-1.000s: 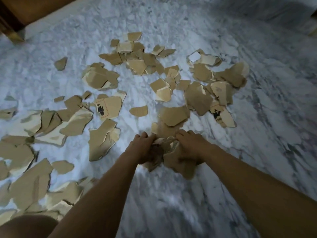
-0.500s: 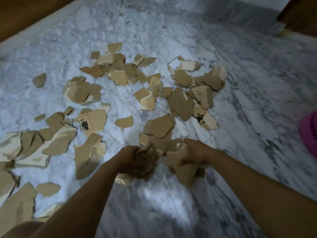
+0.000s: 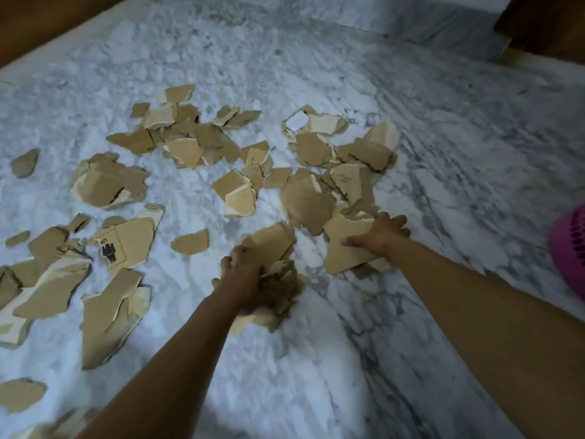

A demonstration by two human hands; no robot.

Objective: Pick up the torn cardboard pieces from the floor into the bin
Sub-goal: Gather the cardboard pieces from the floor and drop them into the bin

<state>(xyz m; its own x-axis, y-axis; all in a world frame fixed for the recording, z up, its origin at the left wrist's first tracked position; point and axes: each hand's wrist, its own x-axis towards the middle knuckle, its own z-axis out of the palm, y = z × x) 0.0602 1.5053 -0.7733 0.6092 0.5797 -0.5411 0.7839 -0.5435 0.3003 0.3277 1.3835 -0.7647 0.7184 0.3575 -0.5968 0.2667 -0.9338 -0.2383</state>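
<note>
Several torn brown cardboard pieces (image 3: 186,144) lie scattered over the white marble floor (image 3: 316,359), mostly in the middle and to the left. My left hand (image 3: 243,280) is closed around a crumpled bunch of cardboard pieces (image 3: 278,274) just above the floor. Farther right, my right hand (image 3: 380,232) holds a large flat cardboard piece (image 3: 345,248), thumb on top, beside the pile of scraps. The pink bin (image 3: 569,248) shows only partly at the right edge.
One printed piece with a black mark (image 3: 126,242) lies left of my hands. Brown wooden furniture (image 3: 544,23) stands at the far right corner and another wooden edge (image 3: 47,20) runs along the far left. Bare marble stretches in front and to the right.
My hands have separated: the right hand reached right and forward onto a large flat piece, and the left keeps its bunch. The view shifted right, showing more of the pink bin.
</note>
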